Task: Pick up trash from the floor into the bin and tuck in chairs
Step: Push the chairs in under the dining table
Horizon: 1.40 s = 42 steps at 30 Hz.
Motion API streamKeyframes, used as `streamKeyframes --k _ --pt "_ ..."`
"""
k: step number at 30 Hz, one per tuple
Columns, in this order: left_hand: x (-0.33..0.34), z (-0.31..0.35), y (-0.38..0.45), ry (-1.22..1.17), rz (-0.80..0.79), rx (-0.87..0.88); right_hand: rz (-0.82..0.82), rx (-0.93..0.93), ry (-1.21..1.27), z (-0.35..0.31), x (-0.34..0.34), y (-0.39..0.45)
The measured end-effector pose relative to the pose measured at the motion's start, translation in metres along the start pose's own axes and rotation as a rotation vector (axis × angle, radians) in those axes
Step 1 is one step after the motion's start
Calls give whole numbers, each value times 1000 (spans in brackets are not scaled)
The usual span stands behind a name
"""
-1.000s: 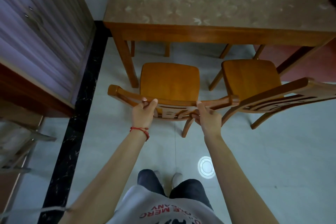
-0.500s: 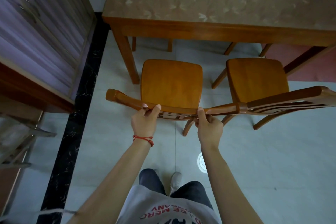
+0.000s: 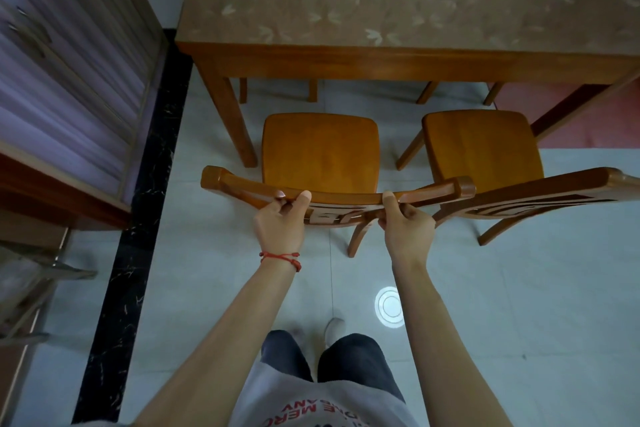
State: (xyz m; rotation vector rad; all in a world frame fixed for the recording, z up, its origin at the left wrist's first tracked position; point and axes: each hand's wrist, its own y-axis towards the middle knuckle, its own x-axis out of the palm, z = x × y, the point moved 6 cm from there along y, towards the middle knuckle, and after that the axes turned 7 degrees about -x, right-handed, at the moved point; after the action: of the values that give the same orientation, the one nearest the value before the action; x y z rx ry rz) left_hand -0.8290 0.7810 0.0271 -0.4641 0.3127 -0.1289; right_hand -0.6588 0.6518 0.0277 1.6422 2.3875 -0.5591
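A wooden chair [image 3: 320, 149] stands in front of me, its seat facing the wooden table [image 3: 398, 61]. My left hand [image 3: 281, 224] grips the curved top rail of its backrest left of centre, thumb on top. My right hand [image 3: 406, 225] grips the same rail right of centre. The seat's front edge lies just short of the table's front edge, next to the table's left leg. A second wooden chair [image 3: 483, 146] stands to the right, its backrest end almost touching the first chair's rail. No trash or bin shows.
A cabinet with sliding striped panels [image 3: 65, 55] runs along the left, behind a black floor strip [image 3: 138, 218]. Legs of other chairs [image 3: 313, 90] show under the table. A round light spot [image 3: 389, 306] lies on the grey tile floor near my feet.
The chair has slid forward toward the table with both hands on its rail, and its seat front has closed in on the table edge. The rail end now sits by the right chair's backrest.
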Motion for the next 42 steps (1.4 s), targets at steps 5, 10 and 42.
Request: streamKeyframes --k 5,10,42 --pt "9 9 16 0 -3 -22 -41 -23 -17 -6 11 17" --pt "28 22 24 22 -3 -17 -57 -46 -47 -14 13 44" --pt "117 113 147 -111 -29 -15 -84 -77 -11 -74 89 201"
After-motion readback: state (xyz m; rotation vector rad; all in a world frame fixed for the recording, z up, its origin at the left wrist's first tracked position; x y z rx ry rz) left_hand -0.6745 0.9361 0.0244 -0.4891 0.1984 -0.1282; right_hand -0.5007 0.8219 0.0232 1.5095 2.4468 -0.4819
